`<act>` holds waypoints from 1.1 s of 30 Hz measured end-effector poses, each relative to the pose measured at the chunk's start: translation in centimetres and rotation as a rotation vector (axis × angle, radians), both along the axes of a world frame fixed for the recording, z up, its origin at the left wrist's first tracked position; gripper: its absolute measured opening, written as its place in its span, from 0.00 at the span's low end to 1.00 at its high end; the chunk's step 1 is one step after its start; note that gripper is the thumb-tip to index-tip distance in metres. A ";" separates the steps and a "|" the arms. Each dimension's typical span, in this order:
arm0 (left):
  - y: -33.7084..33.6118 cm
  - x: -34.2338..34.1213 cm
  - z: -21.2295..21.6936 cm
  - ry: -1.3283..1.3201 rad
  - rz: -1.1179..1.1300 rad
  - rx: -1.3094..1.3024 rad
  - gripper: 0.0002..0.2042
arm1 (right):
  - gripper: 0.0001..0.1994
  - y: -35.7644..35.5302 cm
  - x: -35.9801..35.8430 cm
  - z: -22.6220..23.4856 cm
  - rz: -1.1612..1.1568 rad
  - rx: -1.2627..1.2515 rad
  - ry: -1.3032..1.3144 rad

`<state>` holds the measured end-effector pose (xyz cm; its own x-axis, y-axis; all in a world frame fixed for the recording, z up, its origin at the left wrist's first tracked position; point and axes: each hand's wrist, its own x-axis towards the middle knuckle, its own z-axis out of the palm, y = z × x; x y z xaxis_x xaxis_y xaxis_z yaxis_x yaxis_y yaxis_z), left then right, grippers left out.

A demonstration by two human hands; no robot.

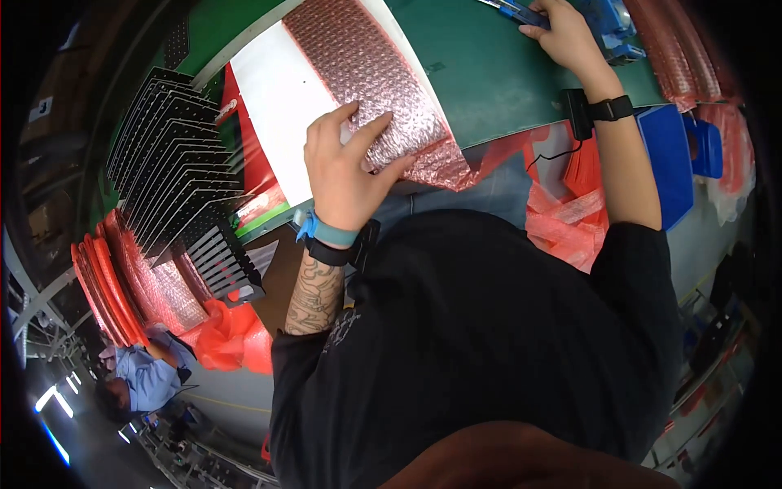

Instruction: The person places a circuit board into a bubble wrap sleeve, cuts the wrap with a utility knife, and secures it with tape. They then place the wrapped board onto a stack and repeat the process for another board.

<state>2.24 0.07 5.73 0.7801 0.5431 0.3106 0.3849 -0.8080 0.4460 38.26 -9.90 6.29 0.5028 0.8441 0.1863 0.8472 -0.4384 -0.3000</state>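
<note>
The pink bubble-wrap sheet (371, 81) is pressed under the spread fingers of the left hand (346, 167), its long axis running away from them; the right hand (566, 37) is apparently closed on a blue tool (521, 12).

Bench clutter around the work area

Green mat (497, 73) covers the table; a fanned stack of black perforated panels (175, 171) sits far left, with a red-edged stack of pink bubble sheets (134, 289) below it. Crumpled red plastic bag (232, 334) beside that. Blue bins (680, 159) at right, more pink bubble bags (680, 49) top right. Another person in a blue shirt (147, 379) lower left.
</note>
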 end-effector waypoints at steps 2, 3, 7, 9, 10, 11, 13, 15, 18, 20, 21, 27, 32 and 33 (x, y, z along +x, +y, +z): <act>0.9 0.7 -0.6 -0.024 0.013 0.017 0.22 | 0.16 -0.8 -1.2 1.5 -0.022 -0.012 0.045; 1.4 1.2 -0.9 -0.018 0.011 0.011 0.22 | 0.14 -1.5 -2.4 2.5 -0.056 0.076 0.159; 2.1 1.4 -1.9 -0.076 0.187 0.133 0.21 | 0.12 -4.6 -3.8 1.8 0.034 0.307 0.670; 1.3 0.6 -1.6 -0.172 0.232 0.051 0.19 | 0.12 -7.5 -4.8 0.3 0.111 0.362 0.944; 1.0 0.2 -1.5 -0.219 0.247 0.014 0.19 | 0.12 -8.6 -6.0 0.1 0.103 0.218 1.012; 0.5 -0.3 -1.5 -0.214 0.230 0.013 0.19 | 0.11 -9.4 -7.0 -0.4 0.097 0.073 1.078; -1.4 -1.8 -2.0 -0.149 0.199 -0.204 0.20 | 0.10 -10.0 -9.5 -2.0 0.092 0.186 0.999; -2.5 -2.0 -2.1 -0.116 0.190 -0.303 0.21 | 0.10 -9.8 -12.0 -3.1 0.127 0.369 0.822; -2.6 -0.2 -2.9 -0.018 0.232 0.062 0.23 | 0.10 -9.5 -15.1 -3.6 0.165 0.353 0.734; -2.9 0.3 -3.4 -0.012 0.247 0.124 0.23 | 0.10 -9.8 -16.5 -4.1 0.193 0.350 0.676; -3.1 0.3 -3.5 0.001 0.262 0.177 0.24 | 0.11 -10.1 -17.3 -4.5 0.181 0.293 0.766; -2.9 -1.7 -2.7 -0.005 0.276 0.157 0.24 | 0.11 -14.0 -19.9 -7.7 0.081 0.128 1.102; -1.7 -2.6 -2.3 -0.056 0.251 0.133 0.26 | 0.09 -15.1 -17.1 -2.9 -0.050 0.070 1.039; -1.3 -2.5 -2.5 -0.082 0.243 0.173 0.26 | 0.08 -14.2 -16.2 -1.3 0.037 0.060 0.946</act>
<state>-0.22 -1.28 3.28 0.6026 0.6440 0.4714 0.5446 -0.7635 0.3470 22.03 -24.08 5.00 0.4405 0.8646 -0.2415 0.2543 -0.3782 -0.8901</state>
